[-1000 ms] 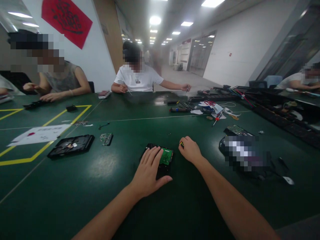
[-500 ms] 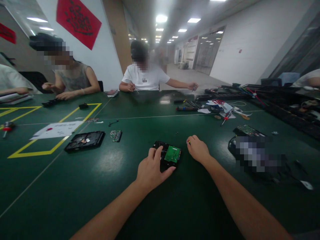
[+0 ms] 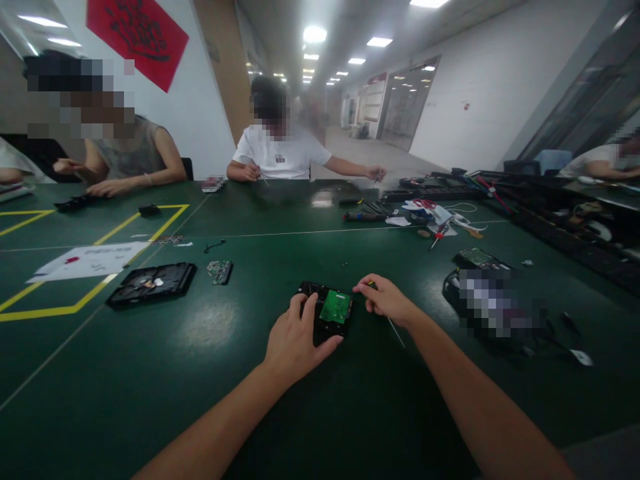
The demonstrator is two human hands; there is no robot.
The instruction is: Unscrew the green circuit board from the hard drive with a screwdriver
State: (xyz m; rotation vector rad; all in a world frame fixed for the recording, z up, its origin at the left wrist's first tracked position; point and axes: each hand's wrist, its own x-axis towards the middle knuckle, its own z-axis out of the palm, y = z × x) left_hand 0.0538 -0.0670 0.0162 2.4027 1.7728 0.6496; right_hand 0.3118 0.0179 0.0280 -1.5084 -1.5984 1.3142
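A black hard drive (image 3: pixel 336 307) with a green circuit board on its upper face lies on the table in front of me. My left hand (image 3: pixel 291 339) grips it from the left, fingers bent over its top and thumb along the near edge; the drive's left part is covered. Just right of the drive, my right hand (image 3: pixel 384 300) is closed on a screwdriver (image 3: pixel 397 332). Its thin metal shaft points down toward me, apart from the drive, and a bit of yellow-and-black handle shows between the fingers.
Left of the drive lie a small circuit board (image 3: pixel 220 272), an opened black casing (image 3: pixel 153 283) and a white paper sheet (image 3: pixel 90 260). A partly blurred dark object (image 3: pixel 453 287) is at right. Farther back are a red screwdriver (image 3: pixel 438 237), cables and tools. Co-workers sit across the table.
My left fingers have drawn back from flat over the drive to a bent grip, uncovering more of the board. My right hand has turned, bringing the screwdriver's shaft into sight.
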